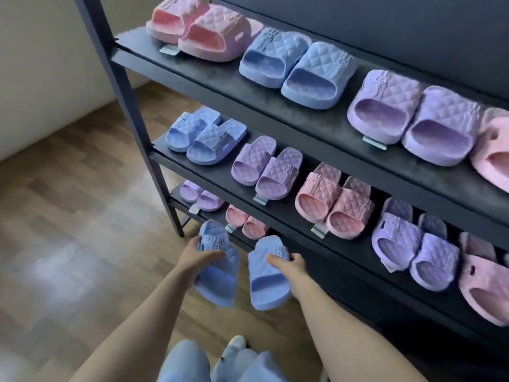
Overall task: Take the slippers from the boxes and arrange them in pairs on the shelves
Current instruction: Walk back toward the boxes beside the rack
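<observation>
Head view, stock entry.

**Items in hand.**
- Left blue slipper [220, 282]: the left hand [197, 256] grips it, thumb over the quilted strap and fingers curled round the far edge.
- Right blue slipper [264, 282]: the right hand [293, 267] is clamped on its strap the same way.
- Both hang over the wooden floor [82, 188], at about 6 o'clock from the frame's centre. Toes point to 12 and heels to 6, and the two lie side by side, just apart.
- One slipper per hand, held parallel, probably lets them land together as a matched pair.

**Destination (judged).**
- The lowest shelf [325, 268] holds a small purple pair [201, 195] toward its 9 o'clock end.
- A small pink pair [246, 220] sits just beside it, at its 3 o'clock.
- The dark stretch further toward 3, just ahead of the held toes, looks like the next slot.

**Shelved stock.**
- Top shelf [220, 86], 9 to 3 o'clock: pink, blue, purple, then a pink one cut off by the frame edge.
- Middle shelf [220, 175], 9 to 3 o'clock: blue, purple, pink, purple, pink.
- Every pair sits touching or nearly so, with the open heel end toward the front edge. That probably keeps the colours readable from the aisle.
- Pale tags hang over the front edge at several pairs.

**Boxes.** Not in view.

**Progress (judged).** Well along. This pair is not yet on a shelf.
</observation>
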